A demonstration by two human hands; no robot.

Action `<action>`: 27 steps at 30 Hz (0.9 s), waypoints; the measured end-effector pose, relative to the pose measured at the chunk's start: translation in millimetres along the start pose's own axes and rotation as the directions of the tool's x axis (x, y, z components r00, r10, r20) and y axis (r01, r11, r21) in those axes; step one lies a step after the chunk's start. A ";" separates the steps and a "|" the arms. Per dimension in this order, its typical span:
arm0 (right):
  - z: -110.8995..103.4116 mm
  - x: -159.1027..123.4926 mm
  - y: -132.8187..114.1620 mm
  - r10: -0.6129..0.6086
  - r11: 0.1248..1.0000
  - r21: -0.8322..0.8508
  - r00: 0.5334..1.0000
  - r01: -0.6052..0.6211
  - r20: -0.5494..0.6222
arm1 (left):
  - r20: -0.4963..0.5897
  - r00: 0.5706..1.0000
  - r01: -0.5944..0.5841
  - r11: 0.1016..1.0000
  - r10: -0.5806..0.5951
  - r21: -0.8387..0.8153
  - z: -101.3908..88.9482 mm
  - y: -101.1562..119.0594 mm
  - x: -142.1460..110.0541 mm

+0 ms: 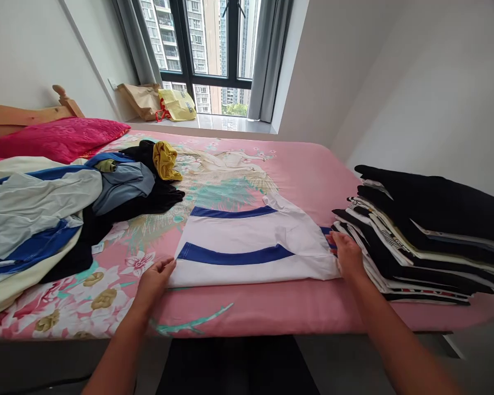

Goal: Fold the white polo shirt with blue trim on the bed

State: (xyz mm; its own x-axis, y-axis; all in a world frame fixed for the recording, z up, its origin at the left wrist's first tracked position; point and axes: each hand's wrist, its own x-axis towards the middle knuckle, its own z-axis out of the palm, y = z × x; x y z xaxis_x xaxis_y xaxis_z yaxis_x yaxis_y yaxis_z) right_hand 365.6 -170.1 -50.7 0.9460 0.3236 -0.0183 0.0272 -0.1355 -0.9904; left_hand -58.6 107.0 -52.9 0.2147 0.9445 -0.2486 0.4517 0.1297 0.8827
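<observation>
A white shirt (230, 231) with two broad blue bands lies on the bed in front of me, folded lengthwise. Its near edge runs almost parallel to the edge of the mattress. My left hand (155, 282) pinches the garment at its left end, thumb and fingers closed together. At the opposite end my right hand (348, 255) is closed on the shirt's right edge, beside a bit of dark blue and red cloth. The fingertips of this hand are partly hidden. Right of that hand rises a stack of folded clothes (420, 241), mostly black and white.
A loose heap of clothes (45, 200) covers the bed's left side, with a yellow garment (165, 161) on its far end. Behind it lies a red pillow (61, 137). Paper and yellow bags (177, 104) stand on the windowsill. The pink floral bedsheet (247, 310) ends just before me.
</observation>
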 end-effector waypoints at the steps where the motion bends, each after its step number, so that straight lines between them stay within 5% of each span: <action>1: -10.5 -4.3 8.8 -0.071 0.993 -0.100 0.996 0.066 -0.053 | -0.042 0.999 -0.025 0.995 0.029 0.097 -5.0 -8.6 -1.0; 3: -32.2 -13.7 23.5 -0.160 0.954 -0.265 0.985 0.138 -0.064 | -0.065 0.995 -0.056 0.962 0.076 0.267 -13.2 -20.0 -3.3; 7: -59.7 -26.2 38.0 -0.160 0.907 -0.377 0.982 0.185 0.097 | 0.025 0.993 -0.114 0.881 0.115 0.459 -16.5 -19.3 -1.0; 11: -65.2 -21.9 38.6 -0.092 0.879 -0.437 0.967 0.191 0.236 | 0.058 0.993 -0.116 0.827 0.101 0.551 -13.6 -10.8 7.9; 16: -68.8 -15.9 27.0 -0.041 0.805 -0.562 0.961 0.193 0.272 | 0.135 0.987 -0.150 0.800 0.087 0.581 -20.8 -12.2 10.4; 20: -70.0 -24.6 16.6 0.008 0.889 -0.439 0.952 0.133 0.305 | 0.041 0.988 -0.142 0.775 0.148 0.616 -18.2 -13.4 -2.5; 23: -67.4 -31.1 13.8 0.164 0.957 -0.287 0.904 -0.048 0.394 | -0.055 0.884 -0.330 0.703 0.464 0.629 2.0 -10.9 -19.9; 25: -64.9 -32.1 15.0 0.244 0.957 -0.252 0.867 -0.143 0.434 | 0.039 0.759 -0.544 0.600 0.650 0.586 22.0 -9.4 -30.4; 27: -63.5 -30.4 18.6 0.281 0.949 -0.260 0.858 -0.180 0.430 | 0.195 0.688 -0.667 0.503 0.699 0.550 41.2 -10.5 -36.4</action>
State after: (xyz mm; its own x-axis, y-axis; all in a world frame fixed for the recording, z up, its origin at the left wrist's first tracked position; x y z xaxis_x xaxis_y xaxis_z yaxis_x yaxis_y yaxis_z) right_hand 357.9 -241.9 -59.9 0.6808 0.6420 -0.3527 -0.0611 -0.4300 -0.9007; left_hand -35.5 58.8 -69.6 0.6321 0.6815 0.3688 0.5604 -0.7307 0.3899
